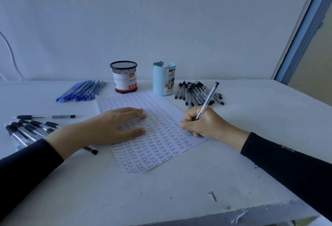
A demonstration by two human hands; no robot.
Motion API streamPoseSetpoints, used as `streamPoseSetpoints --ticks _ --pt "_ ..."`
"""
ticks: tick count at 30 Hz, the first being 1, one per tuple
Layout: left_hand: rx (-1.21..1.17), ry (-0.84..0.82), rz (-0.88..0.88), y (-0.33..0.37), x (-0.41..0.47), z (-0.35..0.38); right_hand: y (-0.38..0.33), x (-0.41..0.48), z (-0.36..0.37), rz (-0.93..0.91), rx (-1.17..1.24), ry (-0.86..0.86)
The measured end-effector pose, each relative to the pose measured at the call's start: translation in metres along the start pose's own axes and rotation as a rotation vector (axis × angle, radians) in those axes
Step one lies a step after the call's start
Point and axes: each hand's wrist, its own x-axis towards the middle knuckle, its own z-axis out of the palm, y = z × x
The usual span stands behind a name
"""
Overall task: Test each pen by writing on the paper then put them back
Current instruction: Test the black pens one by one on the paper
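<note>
One pen (208, 100), clear with a black end, leans tilted in the right hand (204, 123), whose curled fingers grip it, tip on the right edge of the one paper (161, 146). This sheet, filled with rows of "Test", lies mid-surface (161, 189). The left hand (115, 127) lies flat on the paper, fingers straight. Two cups, a mesh cup (124, 76) and a blue cup (163, 80), stand near the far edge between the blue pens (82, 91) and the black pens (195, 92). A third pile (27, 130) lies at the left edge.

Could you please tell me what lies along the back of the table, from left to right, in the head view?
pile of blue-capped pens → black wire-mesh pen cup with a red-and-white label → pale blue plastic desk organiser → heap of clear black-capped pens
</note>
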Motion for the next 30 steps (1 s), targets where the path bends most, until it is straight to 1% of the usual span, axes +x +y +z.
streamPoseSetpoints --ticks 5,8,24,30 --pt "0.002 0.002 0.001 -0.0013 0.0007 0.0007 -0.0030 -0.0016 0.0008 -0.008 -0.033 -0.005" --pt "0.000 -0.001 0.000 -0.0018 0.0011 0.0007 -0.0052 -0.0018 -0.0003 -0.003 -0.009 -0.005" --pt "-0.003 0.006 0.014 -0.0035 0.0013 0.0020 0.0003 0.0002 -0.0022 0.006 -0.057 0.018" --pt "0.002 0.001 0.012 -0.0027 0.0018 0.0011 0.0025 0.0020 -0.0033 0.011 -0.041 0.032"
